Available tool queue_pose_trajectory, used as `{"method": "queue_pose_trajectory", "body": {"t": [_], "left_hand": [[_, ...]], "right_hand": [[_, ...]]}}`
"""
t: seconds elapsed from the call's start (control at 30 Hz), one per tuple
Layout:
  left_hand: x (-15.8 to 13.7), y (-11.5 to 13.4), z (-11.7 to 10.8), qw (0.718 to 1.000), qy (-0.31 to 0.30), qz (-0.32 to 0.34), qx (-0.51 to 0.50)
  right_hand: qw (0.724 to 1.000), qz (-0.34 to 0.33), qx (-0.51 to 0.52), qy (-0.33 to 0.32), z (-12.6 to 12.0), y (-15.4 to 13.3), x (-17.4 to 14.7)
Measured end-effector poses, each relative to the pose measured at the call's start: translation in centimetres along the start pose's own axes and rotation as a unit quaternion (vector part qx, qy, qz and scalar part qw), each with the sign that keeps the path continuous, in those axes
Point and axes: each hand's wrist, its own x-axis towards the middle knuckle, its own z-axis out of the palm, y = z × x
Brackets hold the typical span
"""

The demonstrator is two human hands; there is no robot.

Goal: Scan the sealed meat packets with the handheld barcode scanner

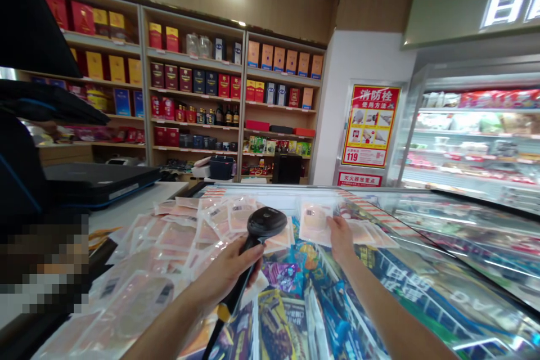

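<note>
My left hand (238,261) is wrapped round the handle of a black barcode scanner (265,222), whose head points to the right. The scanner's cord runs down towards the bottom edge. My right hand (341,236) pinches the right edge of a flat clear plastic packet (314,224) with a small dark label on it. Further similar packets (371,233) lie just right of that hand. Many more packets (169,242) are spread in overlapping layers to the left of the scanner. All this is above a glass-topped freezer, with bagged goods (278,315) showing below.
At the left stand a dark monitor (34,17) and a black flat device (97,180) on a white counter (143,199). Shelves of boxed goods (194,81) line the back wall. A red and yellow poster (366,124) hangs near a lit refrigerated display (476,135).
</note>
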Motion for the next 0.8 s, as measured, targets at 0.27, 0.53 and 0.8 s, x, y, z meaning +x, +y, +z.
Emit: {"method": "queue_pose_trajectory", "body": {"t": [0.27,0.53,0.8], "left_hand": [[-0.4,0.5,0.2,1.000,-0.016,0.001,0.019],[-0.3,0.2,0.1,0.998,-0.046,-0.019,0.032],[-0.4,0.6,0.5,0.999,-0.030,-0.032,0.018]], "right_hand": [[1.000,0.011,0.010,0.015,-0.3,0.5,0.9],[1.000,0.007,0.022,0.019,-0.1,0.9,1.8],[0.999,0.014,0.031,0.007,0.3,0.6,1.6]]}}
